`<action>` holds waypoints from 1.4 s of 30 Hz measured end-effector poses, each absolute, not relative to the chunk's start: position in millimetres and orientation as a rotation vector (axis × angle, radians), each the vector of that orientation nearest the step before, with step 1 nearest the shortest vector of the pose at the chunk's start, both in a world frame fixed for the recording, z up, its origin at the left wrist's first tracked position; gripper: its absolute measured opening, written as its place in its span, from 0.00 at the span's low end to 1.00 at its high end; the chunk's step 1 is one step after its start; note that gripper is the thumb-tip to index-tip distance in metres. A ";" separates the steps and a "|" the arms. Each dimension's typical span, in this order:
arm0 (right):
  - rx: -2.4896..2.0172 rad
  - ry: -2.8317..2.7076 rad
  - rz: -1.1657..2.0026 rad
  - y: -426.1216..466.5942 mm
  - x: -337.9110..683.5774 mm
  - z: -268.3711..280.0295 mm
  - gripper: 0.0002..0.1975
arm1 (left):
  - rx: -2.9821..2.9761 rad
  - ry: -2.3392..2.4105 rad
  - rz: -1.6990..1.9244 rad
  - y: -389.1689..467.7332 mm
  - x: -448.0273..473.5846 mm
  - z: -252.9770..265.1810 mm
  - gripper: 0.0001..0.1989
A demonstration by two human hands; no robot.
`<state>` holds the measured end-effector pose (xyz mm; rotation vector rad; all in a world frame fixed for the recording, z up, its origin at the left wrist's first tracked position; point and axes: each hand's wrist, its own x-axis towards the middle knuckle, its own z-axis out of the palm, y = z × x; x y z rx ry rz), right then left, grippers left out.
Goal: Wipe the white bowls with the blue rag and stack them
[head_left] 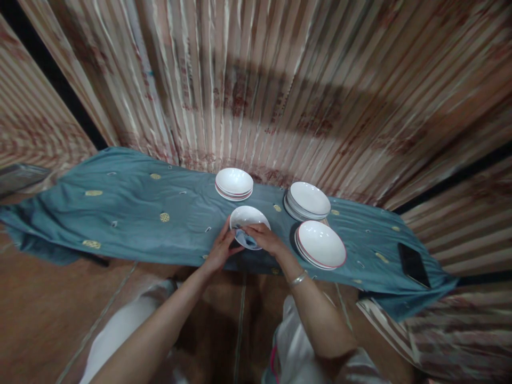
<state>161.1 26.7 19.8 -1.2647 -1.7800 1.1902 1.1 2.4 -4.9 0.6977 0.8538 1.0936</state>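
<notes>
A white bowl (248, 214) is in front of me near the table's front edge, tilted a little toward me. My left hand (221, 246) grips its left rim, thumb and fingers around the edge. Inside the bowl, my right hand (264, 238) presses a blue cloth (246, 238) against the inner wall, its fingers closed on the cloth. The right fingertips are partly hidden by the cloth. A silver bangle (298, 278) circles the right wrist.
Behind the bowl stands a stack of white bowls (234, 181). To the right are a stack of white plates (309, 199) and red-rimmed bowls (322, 244). A black phone (413, 264) lies at the right end of the green tablecloth (136, 213). A striped curtain (256, 96) hangs behind.
</notes>
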 end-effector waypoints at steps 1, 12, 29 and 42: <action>-1.234 -1.756 1.217 27.1 159.0 18.7 0.20 | 0.697 0.856 1.094 2.3 1.1 -4.7 0.33; -1.251 -1.916 0.908 34.7 146.4 3.4 0.20 | 0.720 0.831 1.100 -1.3 1.0 3.0 0.31; -1.943 -2.405 0.084 12.3 151.6 38.0 0.17 | 0.793 0.838 1.079 -1.2 1.9 0.6 0.33; -1.764 -2.355 0.588 12.0 162.1 41.5 0.16 | 0.826 0.860 1.063 -4.4 3.2 6.5 0.32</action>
